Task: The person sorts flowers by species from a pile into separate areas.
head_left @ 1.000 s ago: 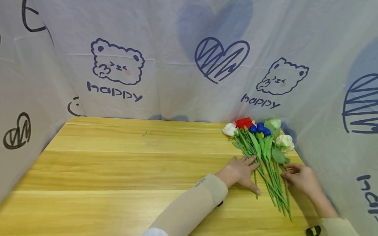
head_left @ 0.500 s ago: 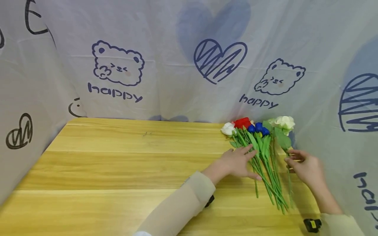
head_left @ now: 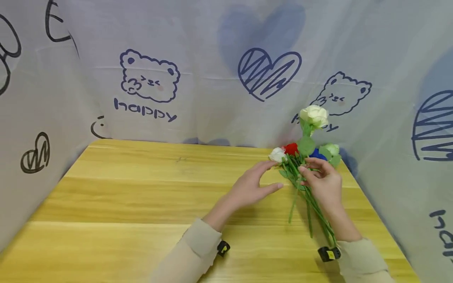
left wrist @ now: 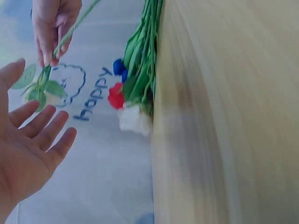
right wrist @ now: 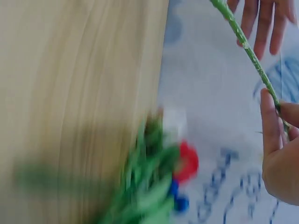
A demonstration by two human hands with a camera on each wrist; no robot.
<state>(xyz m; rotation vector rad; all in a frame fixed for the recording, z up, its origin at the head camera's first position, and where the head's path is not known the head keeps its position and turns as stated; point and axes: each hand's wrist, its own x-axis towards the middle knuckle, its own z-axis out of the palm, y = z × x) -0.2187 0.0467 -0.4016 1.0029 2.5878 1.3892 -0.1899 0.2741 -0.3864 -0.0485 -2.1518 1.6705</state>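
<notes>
My right hand (head_left: 323,186) pinches the stem of a cream rose (head_left: 314,116), raised upright above the other flowers. In the right wrist view its green stem (right wrist: 254,58) runs between thumb and fingers. My left hand (head_left: 245,188) hovers to the left, thumb and fingers spread and holding nothing. The left wrist view shows its fingers extended near the rose's leaves (left wrist: 53,88). Below lies a bunch of artificial flowers: a white rose (head_left: 277,155), a red flower (head_left: 291,149), blue flowers (head_left: 319,154) and a pale green rose (head_left: 332,149). My right hand partly hides their stems.
The flowers lie at the far right of the wooden table (head_left: 141,196). A pale printed curtain (head_left: 205,90) hangs behind the table and along both sides. Small black devices sit at both wrists.
My right hand has lifted the cream rose from the bunch's right side, moving it up and left. My left hand has come off the stems and shifted left.
</notes>
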